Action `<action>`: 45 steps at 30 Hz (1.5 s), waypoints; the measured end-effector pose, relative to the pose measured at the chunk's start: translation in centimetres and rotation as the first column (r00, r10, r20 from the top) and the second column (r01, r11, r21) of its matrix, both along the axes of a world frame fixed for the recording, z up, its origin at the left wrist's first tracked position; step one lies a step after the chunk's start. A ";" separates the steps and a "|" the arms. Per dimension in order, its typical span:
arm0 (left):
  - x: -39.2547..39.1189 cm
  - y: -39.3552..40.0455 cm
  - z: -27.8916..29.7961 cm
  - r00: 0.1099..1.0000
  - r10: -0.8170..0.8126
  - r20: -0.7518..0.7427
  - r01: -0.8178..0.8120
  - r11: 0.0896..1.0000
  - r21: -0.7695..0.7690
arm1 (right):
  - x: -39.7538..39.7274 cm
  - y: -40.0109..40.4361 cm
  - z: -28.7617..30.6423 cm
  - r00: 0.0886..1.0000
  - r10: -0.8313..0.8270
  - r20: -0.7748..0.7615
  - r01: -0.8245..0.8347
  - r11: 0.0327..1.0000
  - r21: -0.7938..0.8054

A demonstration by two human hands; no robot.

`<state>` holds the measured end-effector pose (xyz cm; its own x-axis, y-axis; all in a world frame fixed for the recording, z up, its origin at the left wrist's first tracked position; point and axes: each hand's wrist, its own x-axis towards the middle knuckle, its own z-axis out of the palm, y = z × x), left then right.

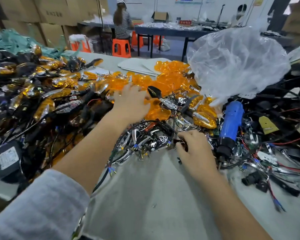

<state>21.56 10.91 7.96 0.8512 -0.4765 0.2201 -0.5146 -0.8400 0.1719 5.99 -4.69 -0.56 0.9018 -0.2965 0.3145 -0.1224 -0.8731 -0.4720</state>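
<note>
My left hand [131, 103] reaches far forward, fingers spread and laid on a heap of loose orange lenses [164, 78]. My right hand [194, 149] sits nearer, its fingers curled round a small dark part [181, 142] at the edge of a tangle of chrome reflectors and black wires [145, 139]. To the left lies a big pile of finished amber-and-chrome lamps [47, 94].
A blue electric screwdriver [231, 122] lies to the right of my right hand. Behind it bulges a clear plastic bag [235, 61]. A black power adapter [7, 160] sits at the left edge. Grey table cloth [154, 196] lies in front of me. A person sits at a far table.
</note>
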 end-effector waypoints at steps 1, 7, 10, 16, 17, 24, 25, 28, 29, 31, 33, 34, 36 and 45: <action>-0.5 -1.1 -0.9 0.997 -0.070 -0.024 0.070 0.998 0.000 | -0.2 -0.1 -0.3 1.000 0.004 0.003 -0.004 0.999 -0.050; -3.2 -6.7 -5.2 0.976 -0.216 -0.028 0.208 0.964 -0.165 | -0.6 -0.4 -0.5 0.979 -0.017 0.205 0.032 0.997 -0.068; -4.4 -8.7 -6.2 0.965 -0.231 -0.127 0.209 0.964 -0.165 | -1.3 -0.6 0.3 0.908 -0.055 0.416 0.087 0.994 -0.059; -7.4 -11.5 -6.5 0.970 -0.237 -0.047 0.205 0.910 -0.362 | -3.8 -4.6 3.4 0.841 -0.271 0.468 0.267 0.961 0.078; -8.2 -12.0 -6.4 0.964 -0.265 -0.021 0.236 0.889 -0.393 | -4.6 -6.0 3.8 0.839 -0.339 0.426 0.335 0.938 0.087; -14.3 -15.3 -7.1 0.786 -0.615 0.067 0.609 0.750 -0.260 | -11.0 -16.1 5.5 0.646 -0.761 0.063 0.763 0.645 -0.037; -14.9 -15.7 -7.3 0.770 -0.638 0.030 0.630 0.751 -0.197 | -11.6 -17.1 5.4 0.631 -0.775 0.032 0.776 0.629 -0.053; -15.5 -16.4 -7.8 0.779 -0.625 -0.054 0.618 0.779 -0.104 | -12.6 -19.3 4.7 0.632 -0.749 -0.198 0.751 0.655 -0.082; -15.4 -16.4 -7.9 0.785 -0.617 -0.055 0.611 0.786 -0.095 | -12.6 -19.8 4.5 0.622 -0.737 -0.263 0.737 0.665 -0.120; -15.1 -16.3 -7.6 0.806 -0.592 -0.020 0.589 0.805 -0.075 | -12.1 -20.4 4.3 0.618 -0.728 -0.297 0.714 0.678 -0.175; -14.6 -16.1 -7.0 0.830 -0.557 0.021 0.557 0.827 -0.080 | -11.4 -20.6 4.5 0.652 -0.705 -0.280 0.696 0.702 -0.147; -14.3 -16.1 -6.8 0.839 -0.544 0.023 0.544 0.834 -0.090 | -11.1 -20.7 4.6 0.669 -0.691 -0.273 0.686 0.716 -0.130; -13.9 -16.0 -6.5 0.848 -0.530 -0.012 0.526 0.843 -0.116 | -11.0 -20.9 4.9 0.696 -0.678 -0.238 0.683 0.727 -0.071; -15.8 -17.0 -6.6 0.851 -0.522 0.062 0.509 0.788 -0.346 | -8.5 -18.5 5.1 0.645 -0.762 0.050 0.764 0.645 -0.028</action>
<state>5.74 -6.14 1.35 0.5109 -0.7478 0.4240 -0.8426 -0.3378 0.4195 -2.46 -23.16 4.57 0.3519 -0.8609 0.3675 -0.7405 -0.4962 -0.4532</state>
